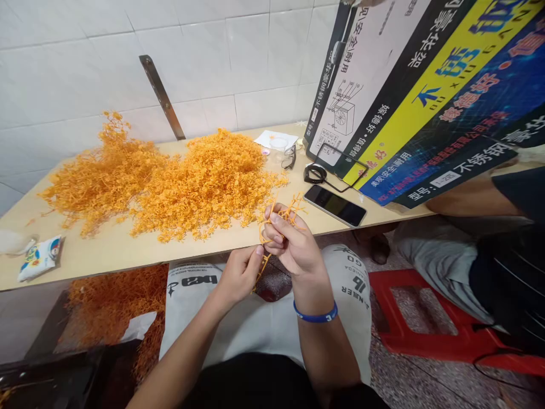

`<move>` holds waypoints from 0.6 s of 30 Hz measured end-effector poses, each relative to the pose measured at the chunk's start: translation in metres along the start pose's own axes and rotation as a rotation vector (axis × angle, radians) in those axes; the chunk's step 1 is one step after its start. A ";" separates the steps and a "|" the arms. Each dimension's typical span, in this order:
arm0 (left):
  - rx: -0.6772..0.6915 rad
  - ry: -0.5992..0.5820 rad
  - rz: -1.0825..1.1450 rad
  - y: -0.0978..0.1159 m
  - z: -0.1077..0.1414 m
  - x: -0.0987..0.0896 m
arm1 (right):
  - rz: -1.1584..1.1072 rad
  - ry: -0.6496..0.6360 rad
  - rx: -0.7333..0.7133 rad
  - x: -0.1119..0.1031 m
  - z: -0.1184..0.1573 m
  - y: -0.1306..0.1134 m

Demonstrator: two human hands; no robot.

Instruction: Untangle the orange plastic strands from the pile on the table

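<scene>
You're on one orange sprig (290, 215); your left hand (239, 277) and right hand (293, 248) pinch it, fingers (272, 228) shut on its stem; the heap (208, 182) lies just beyond on the worktop (97, 257).

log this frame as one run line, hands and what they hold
left hand: pinches orange sprig | right hand: grips same sprig | nearby: orange sprig pile, smartphone

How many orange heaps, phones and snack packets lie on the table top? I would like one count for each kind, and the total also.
Orange heaps, touching each other: 2
Phone: 1
Snack packet: 1
Total: 4
</scene>
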State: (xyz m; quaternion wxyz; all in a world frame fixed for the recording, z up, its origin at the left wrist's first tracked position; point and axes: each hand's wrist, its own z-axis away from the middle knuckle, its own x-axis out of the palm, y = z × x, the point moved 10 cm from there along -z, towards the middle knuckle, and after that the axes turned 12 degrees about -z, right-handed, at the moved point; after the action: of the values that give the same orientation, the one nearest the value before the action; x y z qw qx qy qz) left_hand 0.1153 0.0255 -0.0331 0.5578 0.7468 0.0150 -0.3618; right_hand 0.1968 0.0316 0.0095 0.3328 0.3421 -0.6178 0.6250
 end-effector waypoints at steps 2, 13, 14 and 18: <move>0.012 0.052 -0.044 -0.009 0.001 0.001 | -0.009 0.020 -0.010 -0.002 0.000 -0.001; -0.245 0.161 0.270 -0.061 0.020 0.032 | 0.042 0.058 -0.081 -0.002 0.010 -0.001; -0.268 0.168 0.304 -0.065 0.021 0.035 | 0.055 0.062 -0.086 -0.001 0.012 -0.001; -0.349 0.187 0.409 -0.081 0.025 0.044 | 0.097 0.064 -0.094 0.001 0.013 0.003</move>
State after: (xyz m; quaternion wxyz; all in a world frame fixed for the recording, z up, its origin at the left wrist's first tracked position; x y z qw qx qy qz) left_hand 0.1002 0.0187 -0.1268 0.7355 0.6572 -0.0225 -0.1633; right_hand 0.1937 0.0188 0.0083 0.3375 0.2758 -0.6514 0.6211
